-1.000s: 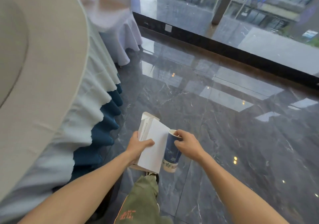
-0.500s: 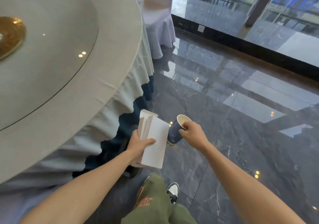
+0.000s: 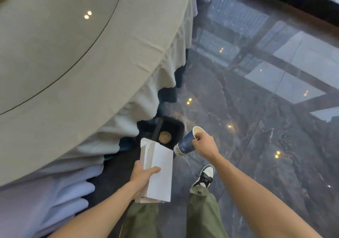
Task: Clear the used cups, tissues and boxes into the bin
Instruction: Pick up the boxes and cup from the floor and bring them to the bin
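Note:
My left hand grips a white cardboard box, its open flaps pointing away from me. My right hand pinches the rim of a dark blue paper cup, tilted with its mouth up and to the right. A black bin stands on the floor beside the table skirt, just beyond the box and to the left of the cup. Something round and brown lies inside the bin. The box covers the bin's near edge.
A round table with a grey cloth and dark blue underskirt fills the left. A chair with a pale cover stands at lower left. My legs in green trousers and one black-and-white shoe are on the glossy dark marble floor.
The view has tilted down and moved along the table, bringing the black bin into sight. Both hands still hold the box and cup, now just short of the bin.

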